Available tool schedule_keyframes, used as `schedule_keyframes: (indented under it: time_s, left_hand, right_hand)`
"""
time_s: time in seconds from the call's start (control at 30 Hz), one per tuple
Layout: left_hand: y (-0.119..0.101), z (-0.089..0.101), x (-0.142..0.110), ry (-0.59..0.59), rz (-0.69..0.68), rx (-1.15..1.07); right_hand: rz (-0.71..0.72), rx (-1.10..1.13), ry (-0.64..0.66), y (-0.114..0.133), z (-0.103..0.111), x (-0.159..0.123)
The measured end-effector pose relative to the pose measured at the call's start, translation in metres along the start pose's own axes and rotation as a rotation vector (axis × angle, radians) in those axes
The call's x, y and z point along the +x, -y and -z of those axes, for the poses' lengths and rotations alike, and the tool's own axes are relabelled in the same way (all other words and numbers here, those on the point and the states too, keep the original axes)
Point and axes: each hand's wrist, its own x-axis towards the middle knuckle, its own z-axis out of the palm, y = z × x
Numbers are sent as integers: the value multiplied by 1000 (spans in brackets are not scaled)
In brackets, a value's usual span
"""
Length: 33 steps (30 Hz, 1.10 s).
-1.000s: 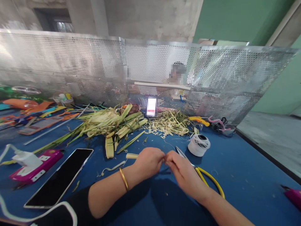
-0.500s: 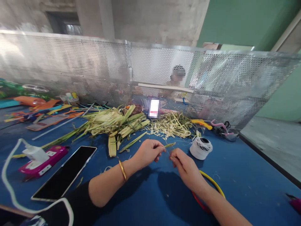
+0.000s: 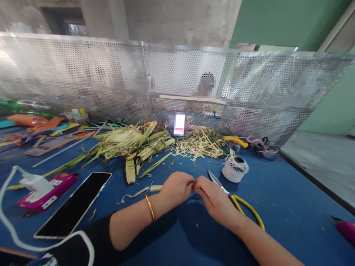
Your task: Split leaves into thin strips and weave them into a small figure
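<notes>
My left hand and my right hand meet over the blue table, their fingertips pinched together. What lies between the fingers is too small and hidden to make out. A pale plant strip shows beside my left hand, partly covered by it; whether it is held cannot be seen. From there a thin whitish strip trails left. Scissors with yellow handles lie behind my right hand and wrist, their blades pointing away. Just beyond them stands a spool of white thread.
Plant stalks and leaves are heaped ahead, with shavings to their right. A phone and a magenta power strip with a white cable lie left. A perforated metal screen bounds the back; people sit behind it.
My hands have come together and sunk slightly, closing the gap where a thin thread showed. The plant tip by my left fingers is gone from there. The scissor blades are now uncovered.
</notes>
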Motion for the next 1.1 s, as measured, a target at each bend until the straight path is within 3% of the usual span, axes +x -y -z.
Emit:
schedule_keyframes:
  time_s: [0.1,0.17,0.23,0.3,0.37,0.47,0.6,0.7,0.83,0.9,0.97,1.03,1.1]
  left_hand:
    - [-1,7,-3,141,-91,-28]
    - [-3,15,-4,323,-106,-250]
    - [-5,22,-4,404,-57,-501]
    - [-6,25,-2,351,-6,-693]
    - [-6,23,0,196,70,-820]
    - [-3,16,4,9,212,-860]
    - [0,8,6,-33,275,-842]
    - [0,6,5,-24,256,-733]
    - [1,4,1,-21,57,-284]
    - [1,6,-1,47,-76,-150]
    - [2,10,-3,205,-145,-199]
    - [1,16,-4,415,-97,-417]
    - [0,21,-3,489,-2,-675]
  right_hand:
    - [-117,52,-5,-8,10,3]
    - [-189,121,17,-16,18,5]
    - [-239,220,51,-24,22,6]
    - [-270,298,52,-29,21,6]
    - [-290,304,24,-30,15,5]
    - [-299,211,-12,-24,4,3]
    - [-246,52,-38,-11,-2,1]
    - [-140,-104,-54,-7,0,0]
    - [-5,-415,-69,-7,5,-2]
    - [19,-507,-37,-8,9,-2]
    - [-15,-419,38,-9,13,-1]
    - [-109,-165,119,-12,17,2]
    - [-234,140,150,-15,20,4]
